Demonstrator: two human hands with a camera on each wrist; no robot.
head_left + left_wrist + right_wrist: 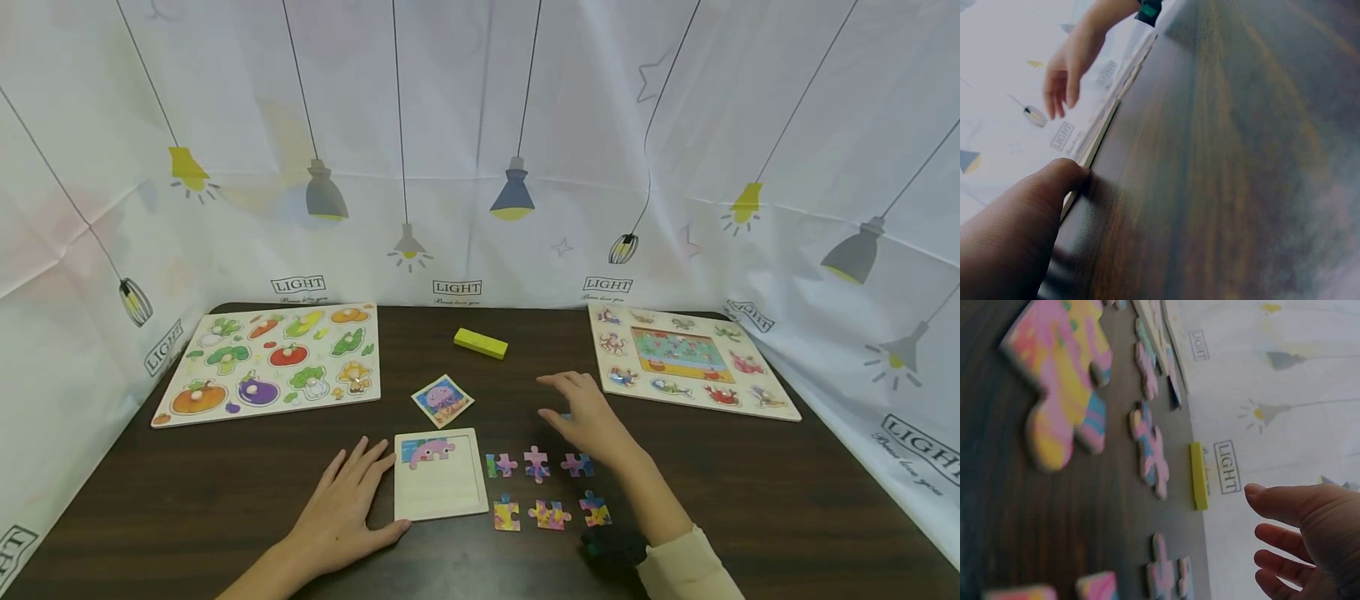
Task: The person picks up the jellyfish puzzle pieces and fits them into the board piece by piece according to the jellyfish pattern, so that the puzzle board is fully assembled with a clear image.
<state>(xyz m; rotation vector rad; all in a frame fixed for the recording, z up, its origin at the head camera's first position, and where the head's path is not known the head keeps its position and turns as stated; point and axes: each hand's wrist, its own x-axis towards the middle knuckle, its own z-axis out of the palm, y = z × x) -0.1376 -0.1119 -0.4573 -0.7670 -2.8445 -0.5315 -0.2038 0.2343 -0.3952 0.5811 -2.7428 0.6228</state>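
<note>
A square wooden puzzle tray (pixel 442 504) lies near the front middle, with pink-and-blue pieces (pixel 427 452) fitted along its upper left. My left hand (pixel 347 504) rests at the tray's left side, fingers spread and thumb by its lower left corner. In the left wrist view the thumb (pixel 1041 190) touches a thin wooden edge. My right hand (pixel 588 421) is raised above the table, fingers apart and loosely bent; the right wrist view shows nothing between them. A small blue patch (pixel 566 416) shows by its thumb, mostly hidden. Several loose jigsaw pieces (pixel 550 515) lie in two rows right of the tray.
A picture card (pixel 442 401) lies behind the tray, and a yellow block (pixel 481 343) farther back. A vegetable peg board (pixel 270 367) stands back left, a sea-animal board (pixel 690 358) back right. A dark object (pixel 613 546) is at the right wrist. A printed curtain (pixel 450 125) backs the table.
</note>
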